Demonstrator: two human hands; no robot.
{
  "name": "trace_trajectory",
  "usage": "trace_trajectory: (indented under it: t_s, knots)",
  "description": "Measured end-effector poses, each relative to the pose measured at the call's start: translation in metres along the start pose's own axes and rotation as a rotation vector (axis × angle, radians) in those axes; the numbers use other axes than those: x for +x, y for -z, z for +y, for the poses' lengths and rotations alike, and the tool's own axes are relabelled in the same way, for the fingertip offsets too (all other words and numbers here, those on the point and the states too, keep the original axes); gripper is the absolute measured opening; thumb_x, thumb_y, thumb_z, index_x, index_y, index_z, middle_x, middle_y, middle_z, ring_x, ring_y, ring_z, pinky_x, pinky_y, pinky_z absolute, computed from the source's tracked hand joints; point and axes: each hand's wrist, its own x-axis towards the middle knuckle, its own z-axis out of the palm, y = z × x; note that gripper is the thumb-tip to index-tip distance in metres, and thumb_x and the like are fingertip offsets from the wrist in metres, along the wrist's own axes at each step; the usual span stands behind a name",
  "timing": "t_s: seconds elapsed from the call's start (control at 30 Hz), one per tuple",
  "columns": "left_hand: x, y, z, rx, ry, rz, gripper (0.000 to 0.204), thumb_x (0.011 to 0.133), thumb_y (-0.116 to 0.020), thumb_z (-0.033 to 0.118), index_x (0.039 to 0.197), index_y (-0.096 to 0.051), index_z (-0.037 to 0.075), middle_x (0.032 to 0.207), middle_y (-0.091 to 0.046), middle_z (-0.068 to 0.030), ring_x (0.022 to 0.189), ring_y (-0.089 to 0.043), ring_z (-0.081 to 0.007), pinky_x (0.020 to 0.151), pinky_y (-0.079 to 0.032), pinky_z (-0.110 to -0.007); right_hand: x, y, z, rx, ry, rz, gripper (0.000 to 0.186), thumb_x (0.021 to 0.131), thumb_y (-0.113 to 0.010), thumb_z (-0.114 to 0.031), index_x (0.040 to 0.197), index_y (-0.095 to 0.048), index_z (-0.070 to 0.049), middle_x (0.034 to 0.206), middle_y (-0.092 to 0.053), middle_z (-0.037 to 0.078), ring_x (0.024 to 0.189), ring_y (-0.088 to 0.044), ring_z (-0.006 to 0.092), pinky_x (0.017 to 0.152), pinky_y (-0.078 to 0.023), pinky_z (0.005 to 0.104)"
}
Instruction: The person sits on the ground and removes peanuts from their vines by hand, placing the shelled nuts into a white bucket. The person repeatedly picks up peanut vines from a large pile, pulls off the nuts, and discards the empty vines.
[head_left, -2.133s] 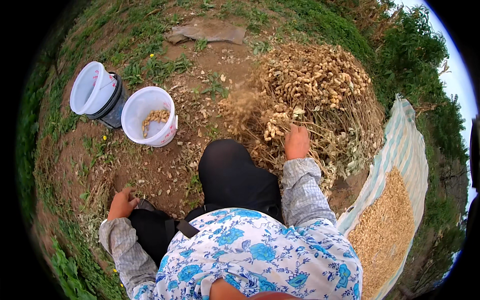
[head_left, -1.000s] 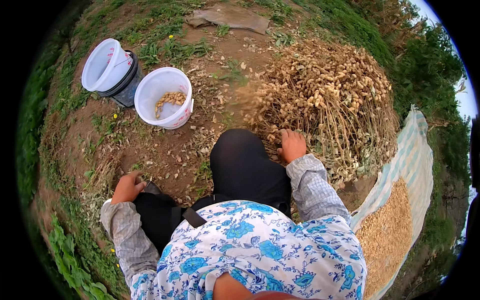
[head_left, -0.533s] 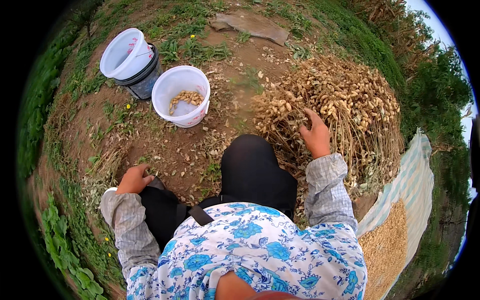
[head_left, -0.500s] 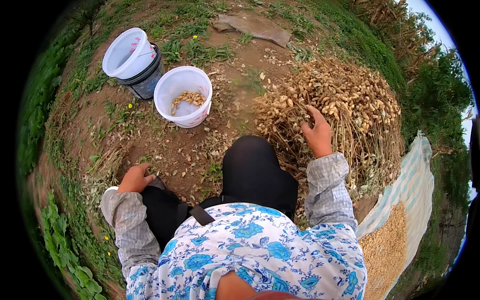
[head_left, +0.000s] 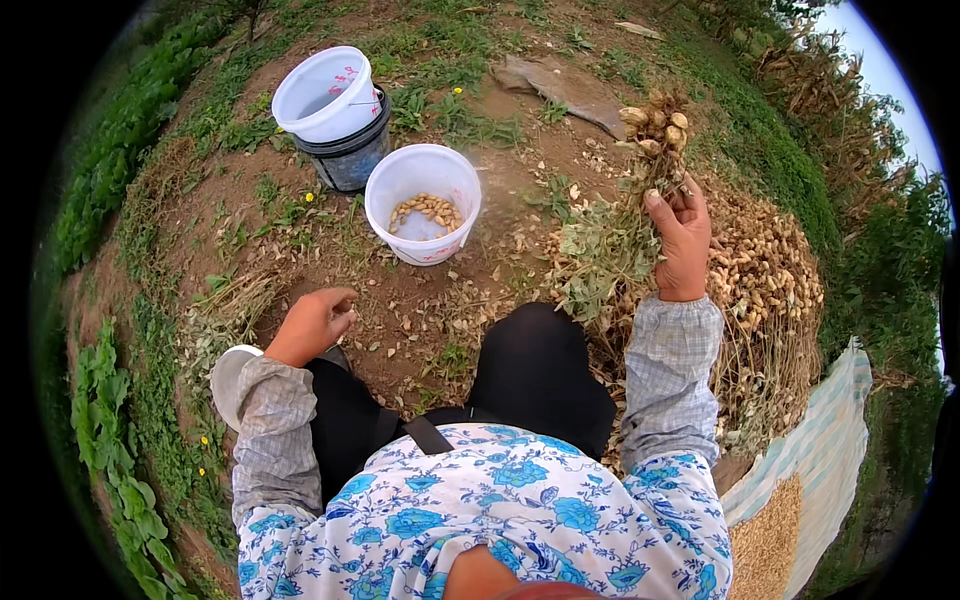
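Observation:
My right hand (head_left: 680,240) grips a bunch of peanut plant (head_left: 655,135), with dry leaves and a cluster of pods at its top, held up in front of the large pile of pulled peanut plants (head_left: 770,270). My left hand (head_left: 312,325) hovers over my left knee with its fingers loosely curled apart and nothing visible in it, near some dry stalks (head_left: 230,300) on the soil. Ahead, between my hands, stands a white bucket (head_left: 420,170) with peanuts (head_left: 425,210) in its bottom.
Behind it, another white bucket (head_left: 320,95) is nested in a dark bucket (head_left: 340,160). A striped tarp (head_left: 830,420) spread with small tan bits (head_left: 765,530) lies at lower right. A flattened sack (head_left: 560,90) lies farther off, among weeds and soil.
My right hand has lifted a bunch of plant up from the pile. My left hand has moved slightly up and right. The view has shifted, so the buckets appear farther right.

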Motion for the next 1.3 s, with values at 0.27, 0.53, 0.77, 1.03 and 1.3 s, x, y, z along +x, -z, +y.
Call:
trace_trajectory:
  t_s: [0.27,0.53,0.77,1.03,1.3]
  knots:
    - [0.044,-0.01,0.07,-0.568,-0.172,0.213,0.051,0.088,-0.07,0.022,0.129,-0.054,-0.003,0.121,-0.061,-0.0189,0.107,-0.063,-0.0277,0.089,-0.051,-0.037,-0.046,-0.184,0.095,-0.085,-0.03,-0.456,0.054,0.082,-0.073,-0.007,0.131,-0.052,-0.001,0.117,-0.06,0.009,0.105,-0.058,0.0149,0.088,-0.048,0.0295]
    - [0.063,0.001,0.032,-1.053,0.251,0.381,0.1,0.078,-0.08,0.045,0.145,-0.028,-0.008,0.138,-0.042,-0.0245,0.124,-0.047,-0.0283,0.099,-0.042,-0.039,-0.097,-0.249,0.132,-0.365,0.535,-0.616,0.051,0.08,-0.068,-0.004,0.128,-0.053,-0.002,0.124,-0.055,0.02,0.114,-0.054,0.0385,0.099,-0.043,0.045]
    - [0.069,-0.002,0.0,-1.047,0.384,0.426,0.083,0.076,-0.083,0.032,0.135,-0.041,-0.009,0.119,-0.054,-0.0176,0.102,-0.056,-0.0203,0.084,-0.048,-0.034,-0.105,-0.247,0.155,-0.328,0.496,-0.944,0.043,0.081,-0.066,-0.005,0.124,-0.056,-0.003,0.125,-0.056,0.017,0.111,-0.058,0.0364,0.09,-0.05,0.0421]
    - [0.08,-0.012,-0.01,-0.723,0.33,0.449,0.053,0.072,-0.085,0.025,0.11,-0.061,-0.004,0.097,-0.064,-0.0074,0.087,-0.059,-0.0152,0.08,-0.048,-0.031,-0.055,-0.259,0.152,-0.173,0.14,-0.617,0.025,0.089,-0.068,-0.019,0.106,-0.064,-0.001,0.095,-0.064,0.01,0.079,-0.064,0.0207,0.072,-0.052,0.0325]
    - [0.088,-0.034,-0.013,-0.246,0.212,0.537,0.047,0.066,-0.085,0.021,0.1,-0.061,-0.001,0.093,-0.06,-0.0102,0.085,-0.059,-0.0198,0.077,-0.048,-0.034,-0.037,-0.259,0.152,-0.278,0.117,-0.615,0.034,0.083,-0.075,-0.021,0.105,-0.061,0.0,0.09,-0.062,0.008,0.073,-0.061,0.0175,0.07,-0.052,0.0324]
